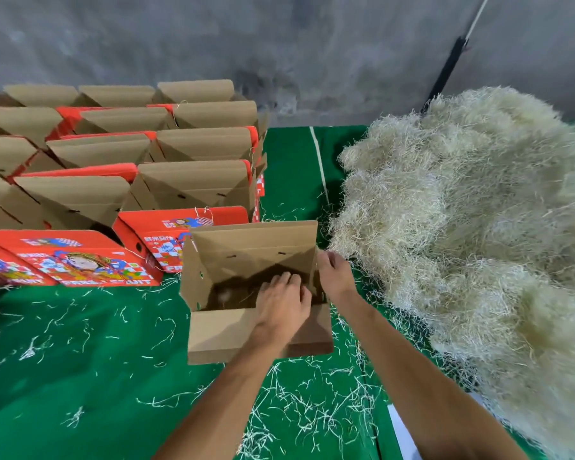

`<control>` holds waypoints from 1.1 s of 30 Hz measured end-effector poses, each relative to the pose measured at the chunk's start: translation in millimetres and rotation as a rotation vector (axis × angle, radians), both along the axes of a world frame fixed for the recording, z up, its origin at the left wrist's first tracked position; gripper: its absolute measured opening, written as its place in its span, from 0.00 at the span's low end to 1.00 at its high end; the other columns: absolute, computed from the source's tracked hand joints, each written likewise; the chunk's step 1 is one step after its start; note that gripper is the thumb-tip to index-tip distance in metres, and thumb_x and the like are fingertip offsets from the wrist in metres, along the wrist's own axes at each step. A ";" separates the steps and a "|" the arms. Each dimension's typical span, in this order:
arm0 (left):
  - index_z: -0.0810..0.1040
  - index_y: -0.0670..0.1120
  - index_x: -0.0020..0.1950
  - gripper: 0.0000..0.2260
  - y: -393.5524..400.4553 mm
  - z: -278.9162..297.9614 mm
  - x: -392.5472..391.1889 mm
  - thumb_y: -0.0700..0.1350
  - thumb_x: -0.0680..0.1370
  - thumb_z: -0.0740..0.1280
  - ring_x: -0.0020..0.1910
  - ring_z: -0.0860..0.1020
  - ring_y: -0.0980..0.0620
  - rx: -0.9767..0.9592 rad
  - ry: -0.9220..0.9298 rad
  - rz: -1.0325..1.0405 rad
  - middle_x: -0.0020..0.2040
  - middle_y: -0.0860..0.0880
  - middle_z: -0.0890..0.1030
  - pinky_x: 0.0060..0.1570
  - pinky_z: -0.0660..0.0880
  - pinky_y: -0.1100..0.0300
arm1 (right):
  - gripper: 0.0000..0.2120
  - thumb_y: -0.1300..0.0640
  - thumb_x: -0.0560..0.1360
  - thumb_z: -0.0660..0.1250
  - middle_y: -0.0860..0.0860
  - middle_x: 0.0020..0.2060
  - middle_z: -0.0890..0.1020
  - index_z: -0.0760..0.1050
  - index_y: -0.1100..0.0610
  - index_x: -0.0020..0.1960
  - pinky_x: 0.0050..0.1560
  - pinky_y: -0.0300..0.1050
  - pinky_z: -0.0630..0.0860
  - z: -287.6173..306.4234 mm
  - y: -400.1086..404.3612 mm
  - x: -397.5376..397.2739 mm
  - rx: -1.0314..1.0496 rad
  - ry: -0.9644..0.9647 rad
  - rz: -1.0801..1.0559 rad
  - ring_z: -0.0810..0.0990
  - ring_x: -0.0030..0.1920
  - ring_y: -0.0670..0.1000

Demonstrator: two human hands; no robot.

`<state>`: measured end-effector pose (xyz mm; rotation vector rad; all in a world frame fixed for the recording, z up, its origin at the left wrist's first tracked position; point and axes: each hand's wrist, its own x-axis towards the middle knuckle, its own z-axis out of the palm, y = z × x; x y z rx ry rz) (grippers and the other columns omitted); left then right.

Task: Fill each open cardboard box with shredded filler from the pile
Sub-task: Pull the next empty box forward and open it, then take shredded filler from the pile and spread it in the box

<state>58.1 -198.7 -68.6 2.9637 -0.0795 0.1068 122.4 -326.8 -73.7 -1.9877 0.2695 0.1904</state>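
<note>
An open cardboard box point(239, 293) stands on the green cloth point(80, 360) just left of the pile of shredded filler point(462, 227), its dark inside holding little that can be made out. The left hand point(281, 302) reaches into it with fingers spread and fairly straight, grasping nothing visible, while the right hand point(334, 275) curls round the box's right wall. Rows of open red printed boxes point(120, 180) stand behind to the left, and loose strands point(312, 410) litter the cloth.

You have one view, worn on your head, looking forward and steeply down at the green table point(80, 360), close over your forearms. Its wide angle reaches the grey wall point(279, 44) behind the table.
</note>
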 end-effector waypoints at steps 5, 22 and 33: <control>0.73 0.51 0.61 0.13 -41.8 33.5 44.8 0.53 0.79 0.57 0.54 0.76 0.54 -0.085 -0.142 -0.161 0.56 0.53 0.75 0.56 0.77 0.53 | 0.15 0.44 0.83 0.58 0.50 0.46 0.81 0.75 0.54 0.56 0.47 0.44 0.78 46.2 -53.7 14.6 0.018 -0.087 -0.096 0.79 0.44 0.48; 0.50 0.51 0.78 0.37 -177.4 27.3 170.7 0.48 0.76 0.69 0.59 0.76 0.46 -0.342 0.215 -0.291 0.77 0.48 0.54 0.52 0.80 0.46 | 0.41 0.27 0.72 0.64 0.53 0.72 0.70 0.64 0.53 0.74 0.64 0.56 0.75 34.5 -208.6 101.6 -0.254 -0.176 -0.266 0.77 0.59 0.51; 0.44 0.62 0.79 0.47 -196.4 -4.5 298.4 0.31 0.72 0.67 0.78 0.55 0.44 -0.250 0.365 -0.333 0.81 0.51 0.47 0.70 0.65 0.36 | 0.34 0.35 0.77 0.61 0.58 0.76 0.62 0.60 0.52 0.75 0.67 0.68 0.70 -42.5 -211.4 229.2 -0.703 0.091 0.079 0.69 0.69 0.65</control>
